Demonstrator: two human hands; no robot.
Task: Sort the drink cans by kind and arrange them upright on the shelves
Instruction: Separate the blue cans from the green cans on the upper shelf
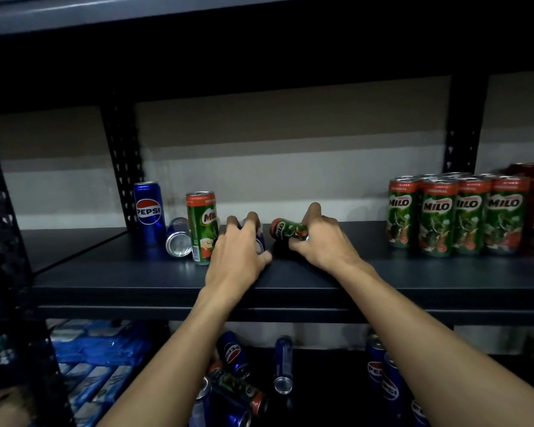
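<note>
Green Milo can, likely stiff yet slick, gripped mid-body between right hand fingers; left hand fingers curl round blue can.

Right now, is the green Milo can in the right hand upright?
No, the right hand holds the green Milo can sideways.

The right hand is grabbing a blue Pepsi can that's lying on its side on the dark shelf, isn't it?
Not quite: in the head view, the right hand grips a green metal Milo can lying on its side on the dark shelf.
</note>
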